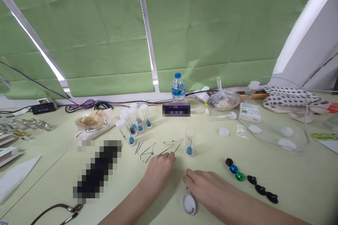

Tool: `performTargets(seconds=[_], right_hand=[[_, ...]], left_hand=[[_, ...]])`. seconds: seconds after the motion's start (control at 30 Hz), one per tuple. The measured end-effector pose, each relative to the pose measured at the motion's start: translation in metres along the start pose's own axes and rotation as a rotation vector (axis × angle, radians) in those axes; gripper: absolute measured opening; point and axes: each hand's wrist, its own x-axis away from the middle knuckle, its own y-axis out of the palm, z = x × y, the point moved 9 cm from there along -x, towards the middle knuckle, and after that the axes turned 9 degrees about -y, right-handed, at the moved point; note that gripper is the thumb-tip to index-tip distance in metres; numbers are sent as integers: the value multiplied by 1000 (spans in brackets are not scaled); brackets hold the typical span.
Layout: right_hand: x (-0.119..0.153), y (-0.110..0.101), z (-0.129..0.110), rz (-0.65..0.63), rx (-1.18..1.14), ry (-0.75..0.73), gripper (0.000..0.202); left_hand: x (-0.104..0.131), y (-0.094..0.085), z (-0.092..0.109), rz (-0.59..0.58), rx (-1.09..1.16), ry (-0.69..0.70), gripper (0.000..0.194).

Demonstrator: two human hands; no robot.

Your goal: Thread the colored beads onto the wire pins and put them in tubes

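Note:
My left hand point(160, 168) is closed, with a bent metal wire point(179, 146) sticking out past its fingertips. More bent metal wires point(148, 153) lie just beyond it, some with small coloured tips. My right hand point(204, 184) is closed in a pinch. A tiny dark end shows under its fingers, but what it belongs to is hidden. Right below it sits a round white cap point(188, 204) with small dark bits inside. An uncapped clear tube point(190, 142) stands ahead of both hands, holding a blue piece on a wire.
Several white-capped tubes point(132, 126) with blue pieces stand at left-centre. Black, blue and green round pieces point(233, 168) lie in a row on the right. A water bottle point(178, 88) stands at the back. A plastic bag point(224, 100) and cloth pouch point(92, 124) rest farther off.

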Motion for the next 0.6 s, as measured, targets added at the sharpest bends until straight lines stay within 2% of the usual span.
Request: performTargets(seconds=[0.07, 0.17, 0.27, 0.37, 0.47, 0.6], right_hand=[[-2, 7, 1, 4, 5, 18, 39], [-1, 18, 7, 19, 19, 59, 34], [3, 26, 17, 38, 31, 117, 31], [8, 29, 30, 36, 37, 162, 37], [13, 28, 42, 4, 27, 191, 41], [18, 16, 50, -25, -37, 217, 38]], left_hand=[[1, -3, 0, 8, 11, 15, 23], [3, -6, 2, 19, 21, 32, 23], [4, -3, 8, 13, 23, 52, 23], [2, -4, 7, 8, 11, 39, 26], [-7, -15, -17, 32, -17, -61, 24], [-19, -33, -79, 64, -77, -276, 20]])
